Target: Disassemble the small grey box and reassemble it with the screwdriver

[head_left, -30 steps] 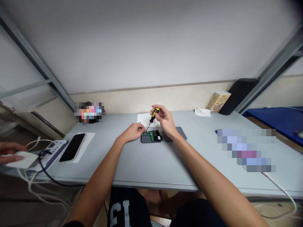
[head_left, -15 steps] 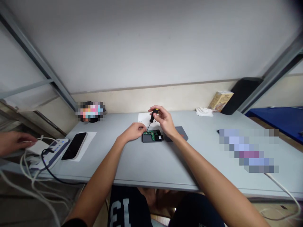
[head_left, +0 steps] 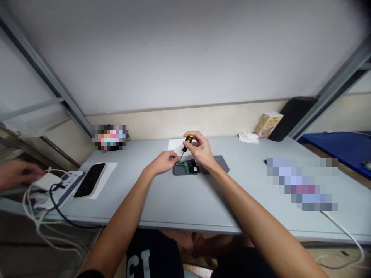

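Observation:
My right hand (head_left: 200, 150) is closed around the black-and-yellow handle of a screwdriver (head_left: 189, 139). The thin shaft slants down to the left, its tip at the upper left of a green circuit board (head_left: 182, 164). That board sits in a dark grey device casing (head_left: 180, 172), with black parts on its right side. Close by the tip, my left hand (head_left: 168, 159) has its fingers pinched together at the casing's upper left corner; what lies between them is hidden. A flat grey cover (head_left: 222, 162) lies to the right, partly behind my right wrist.
Another person's hand (head_left: 20, 173) at the far left touches a white charger (head_left: 48, 180) by a power strip (head_left: 68, 189) with loose cables. A phone (head_left: 91, 179) rests on paper. White paper (head_left: 174, 145), a tissue (head_left: 248, 138), a yellow box (head_left: 267, 124) and a black cylindrical object (head_left: 294, 117) stand farther back.
My right fingers have shifted on the screwdriver handle, and more of its yellow part shows. My left hand stays in place. The other person's fingers have closed down toward the white charger.

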Demonstrator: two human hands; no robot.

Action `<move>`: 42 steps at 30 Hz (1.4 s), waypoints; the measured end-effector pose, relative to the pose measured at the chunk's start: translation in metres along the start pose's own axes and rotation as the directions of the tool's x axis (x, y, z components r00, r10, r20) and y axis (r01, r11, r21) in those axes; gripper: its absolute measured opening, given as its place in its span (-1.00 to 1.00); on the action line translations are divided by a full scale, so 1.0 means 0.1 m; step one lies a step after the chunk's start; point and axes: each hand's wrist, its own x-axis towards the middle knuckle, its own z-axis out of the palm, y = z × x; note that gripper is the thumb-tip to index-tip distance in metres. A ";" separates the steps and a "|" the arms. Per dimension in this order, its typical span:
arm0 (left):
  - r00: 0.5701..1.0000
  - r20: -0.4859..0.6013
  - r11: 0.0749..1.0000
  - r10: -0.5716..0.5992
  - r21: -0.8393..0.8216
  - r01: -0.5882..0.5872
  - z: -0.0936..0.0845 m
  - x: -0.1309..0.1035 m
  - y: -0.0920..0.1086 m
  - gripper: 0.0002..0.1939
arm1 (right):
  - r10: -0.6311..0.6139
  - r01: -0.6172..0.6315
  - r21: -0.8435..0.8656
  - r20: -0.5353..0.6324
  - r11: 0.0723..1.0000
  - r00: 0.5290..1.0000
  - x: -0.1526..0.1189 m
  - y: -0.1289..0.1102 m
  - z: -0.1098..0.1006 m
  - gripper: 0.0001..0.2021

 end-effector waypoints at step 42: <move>1.000 -0.008 1.000 -0.016 -0.010 0.016 -0.01 -0.01 0.05 -0.72 | 0.024 -0.024 -0.025 0.007 0.999 1.000 -0.08 -0.09 0.07 -0.78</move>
